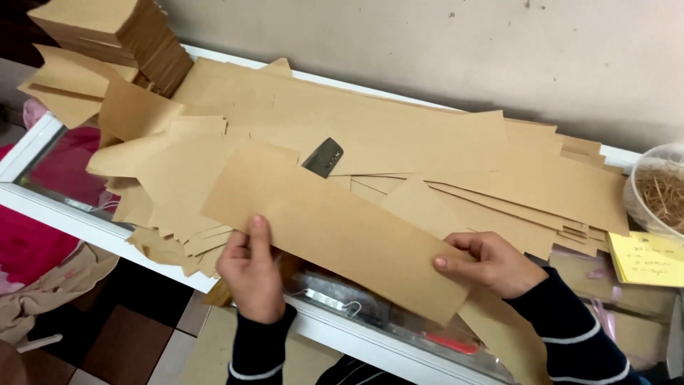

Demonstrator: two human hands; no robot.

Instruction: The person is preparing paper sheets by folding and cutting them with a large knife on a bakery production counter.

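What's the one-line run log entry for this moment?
left hand: grips brown paper strip | right hand: grips same strip | under: loose paper sheets on white-framed counter

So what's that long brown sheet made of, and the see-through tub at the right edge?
The long brown sheet, pinched by the left hand and right hand, looks like matte kraft paper: flat tan colour, no sheen, thin crisp edges. The tub seems clear plastic, since the straw-like strands inside show through its glossy wall.
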